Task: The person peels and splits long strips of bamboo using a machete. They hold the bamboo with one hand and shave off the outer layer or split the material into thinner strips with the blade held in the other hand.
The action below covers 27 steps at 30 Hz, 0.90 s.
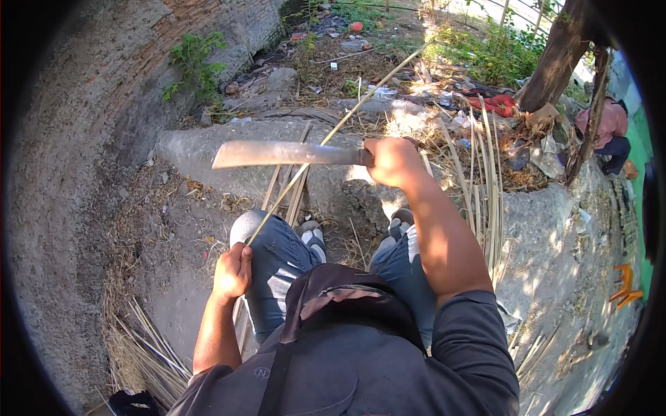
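Open-air yard [548, 236], rough and sunlit!
Weathered brick wall [125, 88] at ten o'clock, tree trunk [558, 59] at two, weeds [364, 12] and scattered litter [355, 27] at twelve, dusty ground [184, 277] at eight!

Now a broad-bladed machete [291, 153] is held crosswise, tip leftward, overlapped across a long, slanted yellowish strip [347, 120].

1. I see a dark grey shirt [388, 381] at the bottom, with a small round mark [261, 373] lower left of centre.
2. The right sleeve [466, 333] is short.
3. A black strap [276, 378] crosses the shirt.
4. Mid-frame, I see faded blue jeans [274, 260] and grey-and-white shoes [313, 238].
5. Left hand [232, 272] and right hand [394, 161] look bare.
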Each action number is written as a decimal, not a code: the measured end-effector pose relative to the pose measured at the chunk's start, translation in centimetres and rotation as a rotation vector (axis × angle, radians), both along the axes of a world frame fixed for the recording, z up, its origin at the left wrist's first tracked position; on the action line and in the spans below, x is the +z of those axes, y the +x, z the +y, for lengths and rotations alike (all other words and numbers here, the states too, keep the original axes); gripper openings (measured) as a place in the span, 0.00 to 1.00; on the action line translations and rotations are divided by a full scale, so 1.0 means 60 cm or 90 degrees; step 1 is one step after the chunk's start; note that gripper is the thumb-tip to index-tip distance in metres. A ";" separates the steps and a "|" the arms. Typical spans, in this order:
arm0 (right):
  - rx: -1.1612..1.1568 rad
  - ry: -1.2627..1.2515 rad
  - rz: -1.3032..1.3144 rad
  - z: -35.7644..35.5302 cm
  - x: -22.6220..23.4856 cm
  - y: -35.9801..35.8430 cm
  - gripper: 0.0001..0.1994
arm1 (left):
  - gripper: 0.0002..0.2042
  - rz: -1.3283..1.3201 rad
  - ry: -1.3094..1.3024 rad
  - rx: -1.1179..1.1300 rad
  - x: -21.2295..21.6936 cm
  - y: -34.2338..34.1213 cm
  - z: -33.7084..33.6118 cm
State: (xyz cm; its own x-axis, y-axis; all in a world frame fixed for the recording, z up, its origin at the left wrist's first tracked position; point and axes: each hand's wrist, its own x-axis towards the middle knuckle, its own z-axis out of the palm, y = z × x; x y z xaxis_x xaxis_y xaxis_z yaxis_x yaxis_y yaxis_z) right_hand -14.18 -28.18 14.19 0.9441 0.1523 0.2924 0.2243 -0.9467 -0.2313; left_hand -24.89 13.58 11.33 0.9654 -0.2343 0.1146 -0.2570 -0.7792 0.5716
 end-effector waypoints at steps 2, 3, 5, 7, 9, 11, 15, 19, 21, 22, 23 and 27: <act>-0.060 0.207 0.077 -0.078 -0.045 0.026 0.08 | 0.14 0.011 -0.011 -0.023 -0.003 0.011 -0.008; -0.056 0.294 0.152 -0.081 -0.037 0.028 0.09 | 0.14 0.006 -0.011 -0.018 -0.004 0.011 -0.005; -0.106 0.234 0.098 -0.072 -0.034 0.026 0.08 | 0.14 -0.033 0.001 -0.040 -0.008 0.013 -0.002; -0.161 0.177 0.051 -0.038 -0.014 0.004 0.07 | 0.14 -0.008 0.002 -0.028 -0.005 0.011 0.002; -0.096 0.063 0.053 -0.005 0.012 -0.017 0.07 | 0.13 0.007 0.006 -0.025 0.000 0.006 0.001; 0.028 -0.025 0.059 0.008 -0.003 -0.018 0.06 | 0.14 -0.002 0.007 -0.034 0.014 0.003 -0.015; 0.078 -0.076 0.042 0.036 0.013 -0.007 0.05 | 0.14 -0.005 0.017 -0.024 0.009 0.004 -0.001; -0.202 0.218 0.059 -0.082 -0.019 0.033 0.09 | 0.15 0.018 -0.008 -0.019 0.005 0.012 -0.009; -0.200 0.370 0.167 -0.085 -0.034 0.023 0.11 | 0.16 0.041 0.042 -0.003 0.012 0.008 -0.017; -0.218 0.333 0.095 -0.074 -0.035 0.021 0.12 | 0.16 0.040 0.034 0.003 0.005 0.012 -0.007; -0.215 0.335 0.093 -0.066 -0.031 0.022 0.12 | 0.16 0.037 0.035 0.006 0.008 0.009 -0.002; -0.158 0.336 0.190 -0.064 -0.021 0.017 0.13 | 0.16 0.061 -0.024 0.007 0.018 0.006 -0.003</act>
State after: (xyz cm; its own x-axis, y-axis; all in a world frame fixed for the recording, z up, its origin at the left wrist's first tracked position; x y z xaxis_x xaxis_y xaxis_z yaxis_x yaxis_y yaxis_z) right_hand -13.15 -32.03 12.91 0.9848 -0.1732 -0.0120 -0.1323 -0.7041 -0.6977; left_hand -24.55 13.42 12.40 0.9748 -0.2209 0.0299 -0.1911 -0.7590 0.6224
